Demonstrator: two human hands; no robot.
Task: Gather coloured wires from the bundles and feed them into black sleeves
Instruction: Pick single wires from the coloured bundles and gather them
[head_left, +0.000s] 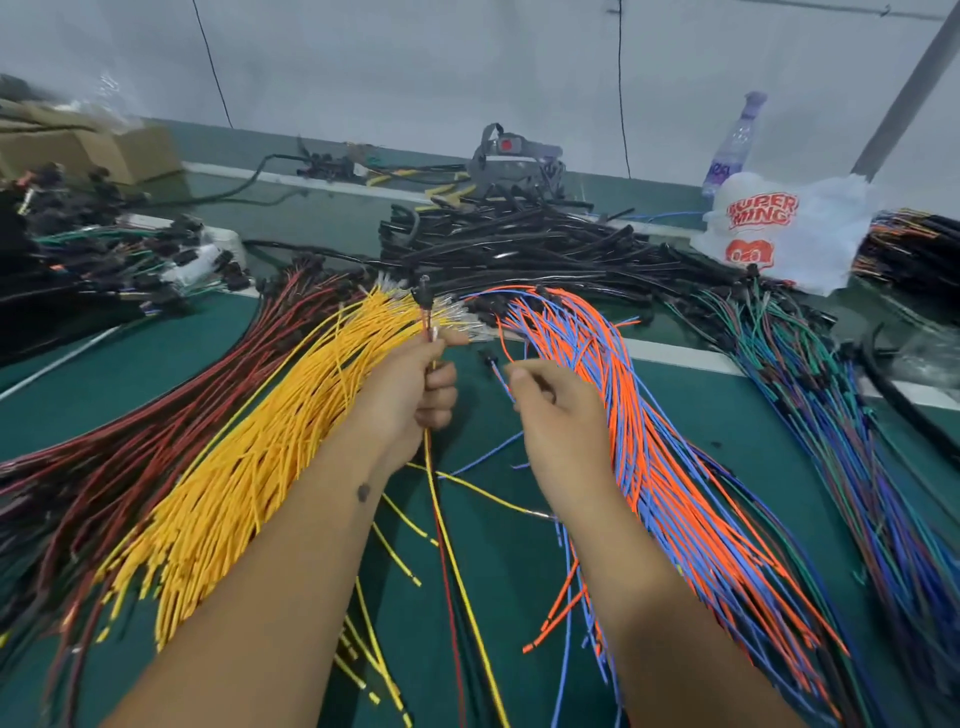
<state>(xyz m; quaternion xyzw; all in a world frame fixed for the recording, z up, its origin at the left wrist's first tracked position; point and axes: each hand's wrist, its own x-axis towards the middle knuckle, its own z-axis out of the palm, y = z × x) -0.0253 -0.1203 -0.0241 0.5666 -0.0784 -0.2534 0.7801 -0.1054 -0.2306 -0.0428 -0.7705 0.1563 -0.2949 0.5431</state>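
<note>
Fanned across the green table lie a dark red and black wire bundle (130, 457), a yellow bundle (249, 457), an orange and blue bundle (670, 457) and a blue-green bundle (841, 415). A heap of black sleeves (519, 244) lies behind them. My left hand (415, 395) grips a yellow wire and a red wire upright, their tips above my fist. My right hand (550, 410) pinches the end of a blue and orange wire pair at the edge of the orange bundle. A small black connector (488, 358) lies between my hands.
Finished harnesses with black connectors (130, 260) pile at the left. A white plastic bag (779, 228) and a water bottle (735, 140) stand at the back right, cardboard boxes (88, 150) at the back left. Loose yellow and orange wires (395, 556) lie between my forearms.
</note>
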